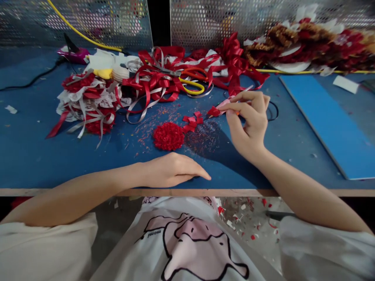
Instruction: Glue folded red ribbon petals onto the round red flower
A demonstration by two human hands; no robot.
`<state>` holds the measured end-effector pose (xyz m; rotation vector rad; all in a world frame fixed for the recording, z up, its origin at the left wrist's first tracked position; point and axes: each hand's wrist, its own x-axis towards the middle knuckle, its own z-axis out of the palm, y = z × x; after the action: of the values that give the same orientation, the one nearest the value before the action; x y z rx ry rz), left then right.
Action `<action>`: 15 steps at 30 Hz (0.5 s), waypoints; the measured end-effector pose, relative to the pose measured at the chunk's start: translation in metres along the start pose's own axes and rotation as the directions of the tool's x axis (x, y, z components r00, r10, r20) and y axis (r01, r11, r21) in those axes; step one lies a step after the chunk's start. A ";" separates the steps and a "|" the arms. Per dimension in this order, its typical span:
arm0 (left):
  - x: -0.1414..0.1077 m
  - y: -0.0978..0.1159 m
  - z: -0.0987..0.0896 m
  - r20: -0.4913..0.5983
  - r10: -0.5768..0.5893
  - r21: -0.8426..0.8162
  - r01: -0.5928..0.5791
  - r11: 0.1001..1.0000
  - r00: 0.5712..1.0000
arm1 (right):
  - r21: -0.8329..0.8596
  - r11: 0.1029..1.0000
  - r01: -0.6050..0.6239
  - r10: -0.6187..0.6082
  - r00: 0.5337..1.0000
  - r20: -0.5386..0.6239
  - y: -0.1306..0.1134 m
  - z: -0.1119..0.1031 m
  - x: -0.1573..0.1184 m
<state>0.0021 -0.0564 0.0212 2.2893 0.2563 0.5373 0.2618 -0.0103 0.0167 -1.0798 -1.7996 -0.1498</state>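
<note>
My left hand (175, 170) rests on its side near the table's front edge, fingers extended together, with nothing seen in it. Just beyond it lies a round, frilly red flower (168, 136). Several small cut pieces of red ribbon (191, 121) are beside the flower on its right. Raised over the table, my right hand (247, 123) is closed in a pinch, with a small red ribbon piece (213, 112) at its fingertips. A pink tool (224, 103) shows behind those fingers, partly hidden, so its kind is unclear.
Yellow-and-orange-handled scissors (191, 86) lie on tangled red and white ribbons (158, 84). Ribbon rosettes (90, 101) are heaped at left, near a purple device (73, 55) with a black cord. A blue board (328, 121) lies right; brown and red flowers (307, 43) are piled behind.
</note>
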 end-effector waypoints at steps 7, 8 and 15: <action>-0.003 -0.005 -0.005 -0.395 -0.101 0.145 0.171 0.975 0.913 | -0.015 1.000 -0.017 0.018 0.997 0.075 -0.001 -0.002 -0.001; -0.004 -0.007 -0.009 -0.435 -0.083 0.215 0.192 0.958 0.897 | -0.006 1.000 -0.020 0.020 0.997 0.079 -0.001 -0.002 -0.002; -0.001 -0.026 -0.043 -0.588 -0.164 0.361 0.439 0.823 0.792 | 0.019 0.999 -0.046 0.044 0.996 0.079 -0.004 -0.002 -0.002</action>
<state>-0.0192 -0.0112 0.0287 2.4317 1.1513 1.0258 0.2607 -0.0147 0.0173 -1.1243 -1.8409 -0.0624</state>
